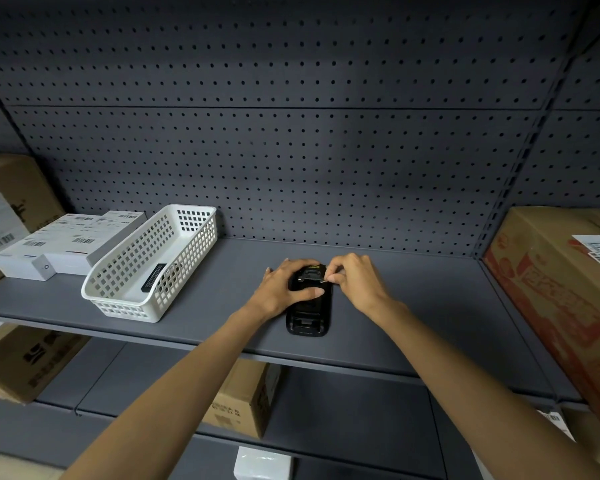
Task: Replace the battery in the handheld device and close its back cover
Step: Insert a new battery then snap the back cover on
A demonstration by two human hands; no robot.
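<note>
The black handheld device lies back-up near the front edge of the grey shelf. The left hand grips its far end, thumb across the back. The right hand pinches a small latch there. A battery lies in the white basket toward the shelf's left end

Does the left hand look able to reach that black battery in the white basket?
Probably yes: the basket is open-topped, beside the left hand, with bare shelf between; the battery lies uncovered.
</note>
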